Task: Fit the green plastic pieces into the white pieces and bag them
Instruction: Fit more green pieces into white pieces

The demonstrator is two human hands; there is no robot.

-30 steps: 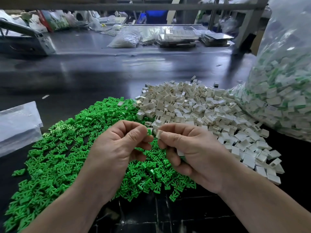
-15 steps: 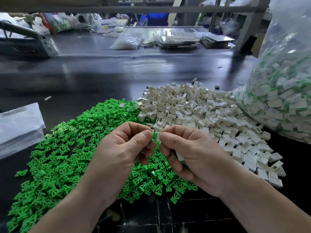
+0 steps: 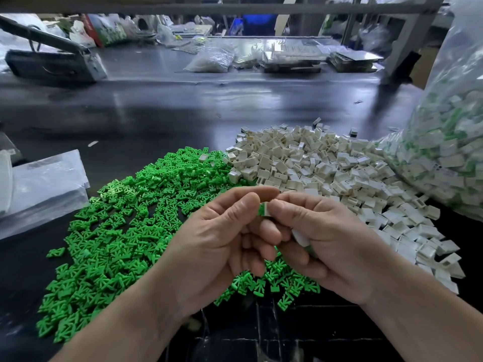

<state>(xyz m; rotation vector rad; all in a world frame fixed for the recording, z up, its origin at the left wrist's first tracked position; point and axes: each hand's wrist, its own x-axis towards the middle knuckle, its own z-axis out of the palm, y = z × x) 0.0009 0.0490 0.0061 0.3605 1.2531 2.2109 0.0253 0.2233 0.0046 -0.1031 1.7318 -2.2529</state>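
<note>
A heap of small green plastic pieces (image 3: 125, 226) covers the dark table on the left. A heap of white pieces (image 3: 326, 168) lies to its right. My left hand (image 3: 222, 241) pinches a green piece (image 3: 261, 209) between thumb and forefinger. My right hand (image 3: 318, 236) pinches a white piece (image 3: 266, 208) against that green piece, the two touching at my fingertips. Another white piece (image 3: 300, 237) is tucked under the curled fingers of my right hand. A big clear bag (image 3: 449, 142) of joined white-and-green pieces stands at the right.
A flat clear plastic bag (image 3: 44, 189) lies at the left edge. At the table's far side are a small bag of parts (image 3: 211, 60), flat trays (image 3: 292, 58) and a dark machine (image 3: 52, 66). Bare dark table surface (image 3: 156, 111) stretches beyond the heaps.
My hands have closed together, so the green piece and the white piece now meet at the fingertips. The heaps and the bag have not moved.
</note>
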